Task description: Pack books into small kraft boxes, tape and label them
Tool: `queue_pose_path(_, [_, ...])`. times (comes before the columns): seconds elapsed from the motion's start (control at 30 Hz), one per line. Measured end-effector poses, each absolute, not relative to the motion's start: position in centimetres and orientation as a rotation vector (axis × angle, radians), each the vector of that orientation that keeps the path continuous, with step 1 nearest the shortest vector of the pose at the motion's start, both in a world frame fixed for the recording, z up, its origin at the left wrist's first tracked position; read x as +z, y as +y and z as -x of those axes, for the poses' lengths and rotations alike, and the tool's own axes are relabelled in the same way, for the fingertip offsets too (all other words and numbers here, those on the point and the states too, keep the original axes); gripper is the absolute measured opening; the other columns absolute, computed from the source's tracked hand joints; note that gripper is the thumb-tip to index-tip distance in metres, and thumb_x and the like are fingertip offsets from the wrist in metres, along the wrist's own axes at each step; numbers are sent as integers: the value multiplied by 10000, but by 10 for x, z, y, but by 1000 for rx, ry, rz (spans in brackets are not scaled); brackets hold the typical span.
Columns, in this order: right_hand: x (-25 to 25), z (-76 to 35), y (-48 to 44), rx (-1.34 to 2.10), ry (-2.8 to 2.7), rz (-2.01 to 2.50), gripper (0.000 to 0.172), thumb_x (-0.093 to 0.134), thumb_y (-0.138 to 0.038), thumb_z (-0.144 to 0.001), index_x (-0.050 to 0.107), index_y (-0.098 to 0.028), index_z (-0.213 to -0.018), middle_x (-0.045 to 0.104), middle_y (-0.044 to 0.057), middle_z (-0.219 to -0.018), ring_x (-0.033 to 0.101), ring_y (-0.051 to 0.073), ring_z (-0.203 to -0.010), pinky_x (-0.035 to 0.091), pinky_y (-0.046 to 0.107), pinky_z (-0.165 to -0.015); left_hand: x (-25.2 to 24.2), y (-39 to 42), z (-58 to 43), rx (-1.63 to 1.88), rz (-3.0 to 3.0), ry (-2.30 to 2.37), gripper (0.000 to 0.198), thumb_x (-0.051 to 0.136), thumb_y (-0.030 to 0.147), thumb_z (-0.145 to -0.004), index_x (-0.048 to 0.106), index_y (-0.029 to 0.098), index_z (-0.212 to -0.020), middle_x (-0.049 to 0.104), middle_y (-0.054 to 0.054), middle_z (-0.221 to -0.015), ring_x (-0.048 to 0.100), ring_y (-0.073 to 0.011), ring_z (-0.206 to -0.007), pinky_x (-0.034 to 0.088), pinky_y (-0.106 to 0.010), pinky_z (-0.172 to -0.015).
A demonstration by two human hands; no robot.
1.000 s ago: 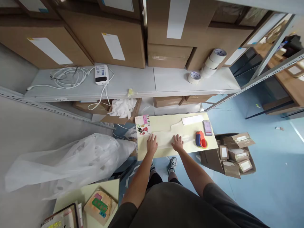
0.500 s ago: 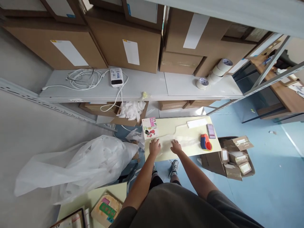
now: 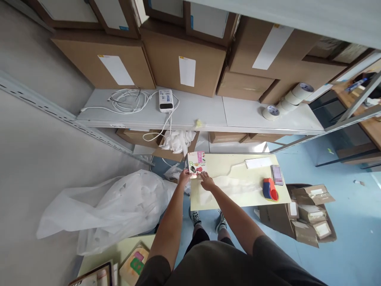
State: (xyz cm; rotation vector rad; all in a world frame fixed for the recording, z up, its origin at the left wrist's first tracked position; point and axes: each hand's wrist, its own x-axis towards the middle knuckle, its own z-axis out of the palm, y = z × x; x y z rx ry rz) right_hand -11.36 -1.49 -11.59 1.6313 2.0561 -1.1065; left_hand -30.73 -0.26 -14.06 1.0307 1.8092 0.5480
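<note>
A square white booklet [image 3: 196,163] with pink and red print lies at the back left corner of the pale yellow table [image 3: 220,204]. My left hand [image 3: 185,176] grips its lower left corner. Fingers of my right hand [image 3: 206,179] are spread a little and touch the booklet's lower right edge. Thin translucent white sheeting [image 3: 235,186] stretches over the table to the right of my hands. Farther right are a white strip [image 3: 258,163], a purple printed item [image 3: 277,174] and a red and blue tape dispenser [image 3: 270,190].
Behind the table, a grey shelf [image 3: 196,115] bears cartons, a white device [image 3: 166,100], a coiled cable and tape rolls [image 3: 270,112]. A big bag of white sheeting [image 3: 119,206] bulges at left. An open carton [image 3: 275,218] with small boxes stands on the floor at right.
Both hands have moved from the sheeting to the booklet. My left hand has taken hold of its corner. The camera view has shifted, so the surroundings appear farther right.
</note>
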Motion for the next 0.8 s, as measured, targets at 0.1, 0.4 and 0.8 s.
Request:
queue_pose_path(0.1, [-113, 107, -22, -1116, 2075, -1659, 814, 545, -210, -944, 235, -310, -1690, 135, 52, -1786, 86, 293, -1649, 288, 541, -1263, -127, -1, 302, 632, -1128, 1810, 437, 617, 108, -830, 674, 176, -1257, 788, -81, -1097, 739, -209, -989, 575, -317, -902])
queue_pose_path(0.4, [-71, 61, -32, -1462, 2035, -2441, 783, 447, -543, -1009, 228, -219, -1687, 411, 140, -1680, 466, 290, -1507, 483, 433, -1145, -64, -47, 273, 854, -1247, 1658, 473, 543, 151, -903, 614, 233, -1363, 717, -65, -1315, 710, -183, -1037, 564, -321, -946])
queue_pose_path(0.8, [-77, 6, -121, -1783, 1737, -2579, 530, 549, -541, -864, 613, -172, -1238, 805, 150, -1046, 779, 320, -892, 632, 428, -746, -94, -151, 213, 707, -1069, 1622, 440, 621, 168, -818, 678, 183, -1254, 764, -91, -1147, 734, -206, -1031, 588, -293, -839])
